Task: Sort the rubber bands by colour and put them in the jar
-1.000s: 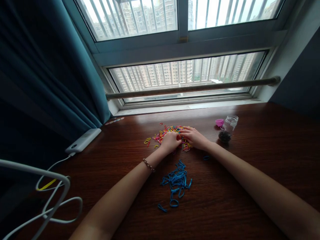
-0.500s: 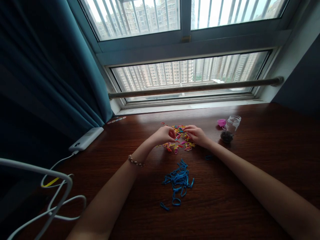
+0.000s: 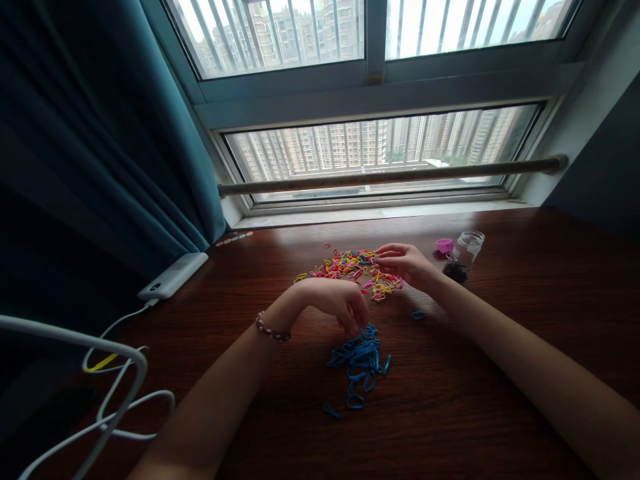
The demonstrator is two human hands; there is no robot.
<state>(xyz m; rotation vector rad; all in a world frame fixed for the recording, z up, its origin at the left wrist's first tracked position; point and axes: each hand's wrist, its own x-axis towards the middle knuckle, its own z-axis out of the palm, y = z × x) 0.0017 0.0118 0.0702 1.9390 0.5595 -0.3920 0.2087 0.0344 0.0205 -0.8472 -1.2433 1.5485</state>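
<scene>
Blue rubber bands (image 3: pixel 362 353) lie apart; mixed bands (image 3: pixel 334 268), toward our table's (image 3: pixel 425 400) far edge, seem unsorted. Left hand's (image 3: pixel 340 300) fingers curl, right hand's (image 3: pixel 406 263) stretch; holds unclear.

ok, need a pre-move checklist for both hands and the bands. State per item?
1. Left hand at blue pile: ok, fingers over its far end.
2. Left hand free of bands: cannot tell, fingertips point down and away.
3. Right hand by mixed-colour pile: ok, at its right edge.
4. Blue bands all together: not ok, a stray blue band lies near the right forearm.
5. Piles apart: ok, bare wood shows between them.
</scene>
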